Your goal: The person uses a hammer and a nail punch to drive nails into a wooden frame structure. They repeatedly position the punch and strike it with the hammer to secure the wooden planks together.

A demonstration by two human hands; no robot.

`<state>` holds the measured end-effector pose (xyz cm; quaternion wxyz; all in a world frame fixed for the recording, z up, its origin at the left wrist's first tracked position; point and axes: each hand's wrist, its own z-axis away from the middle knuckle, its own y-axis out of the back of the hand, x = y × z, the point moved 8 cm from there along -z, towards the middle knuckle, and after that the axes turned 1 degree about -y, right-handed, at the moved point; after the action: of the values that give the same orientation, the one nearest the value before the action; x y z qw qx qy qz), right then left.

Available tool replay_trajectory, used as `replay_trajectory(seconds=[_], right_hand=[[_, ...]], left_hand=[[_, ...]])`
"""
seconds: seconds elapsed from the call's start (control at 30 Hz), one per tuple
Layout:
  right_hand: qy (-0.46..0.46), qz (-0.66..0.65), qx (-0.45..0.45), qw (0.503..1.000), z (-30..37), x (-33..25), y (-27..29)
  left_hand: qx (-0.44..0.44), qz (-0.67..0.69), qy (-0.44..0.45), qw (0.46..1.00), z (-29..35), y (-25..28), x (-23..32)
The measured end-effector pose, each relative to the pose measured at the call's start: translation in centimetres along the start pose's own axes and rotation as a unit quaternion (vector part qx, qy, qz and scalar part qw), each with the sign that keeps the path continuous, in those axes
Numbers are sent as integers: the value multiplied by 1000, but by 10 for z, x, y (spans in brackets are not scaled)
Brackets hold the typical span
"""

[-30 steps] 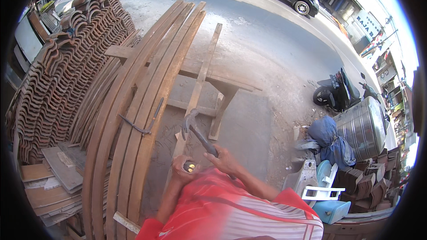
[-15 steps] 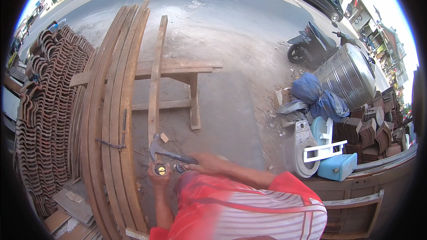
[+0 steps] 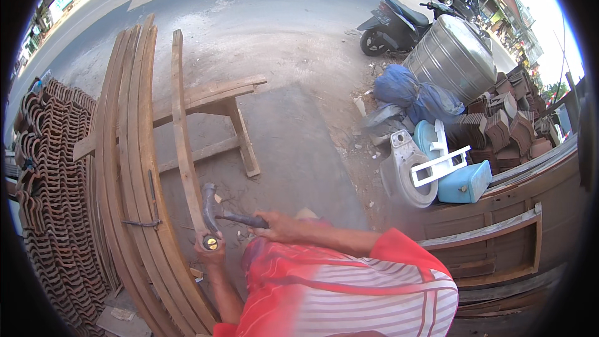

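Note:
My right hand (image 3: 274, 226) is closed round the dark grip of a claw hammer (image 3: 241, 219). The hammer's metal head is over the near part of a narrow wooden beam (image 3: 180, 122); whether it touches the wood I cannot tell. At the beam's near end my left hand (image 3: 211, 256) grips the wood, and a large ring with a yellow stone (image 3: 212, 243) shows on it. Farther out, the beam lies across a wooden trestle (image 3: 206, 97). To its left, several longer beams (image 3: 130, 150) lie side by side, with a dark metal angle tool (image 3: 153, 206) on top.
Stacked roof tiles (image 3: 53, 181) stand at the left. On the right are a toilet bowl (image 3: 399, 178), a light blue cistern (image 3: 465, 182), a blue bundle (image 3: 405, 90), a steel tank (image 3: 452, 56) and wooden panels (image 3: 486, 231). A motorbike (image 3: 399, 22) is parked near the road.
The view has swung right, so the beams and trestle sit farther left in it. Both hands keep their holds. The hammer head has turned and stays close to the beam's near end.

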<state>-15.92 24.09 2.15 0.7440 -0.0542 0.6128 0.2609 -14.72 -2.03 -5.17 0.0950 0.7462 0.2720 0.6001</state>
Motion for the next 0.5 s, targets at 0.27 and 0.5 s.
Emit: replay_trajectory(seconds=[0.27, 0.5], right_hand=[[-38, 10, 102, 994, 15, 24, -28], [-131, 49, 145, 979, 28, 43, -46]], left_hand=[[-24, -9, -47, 999, -2, -12, 5], [-35, -69, -133, 988, -7, -20, 53]])
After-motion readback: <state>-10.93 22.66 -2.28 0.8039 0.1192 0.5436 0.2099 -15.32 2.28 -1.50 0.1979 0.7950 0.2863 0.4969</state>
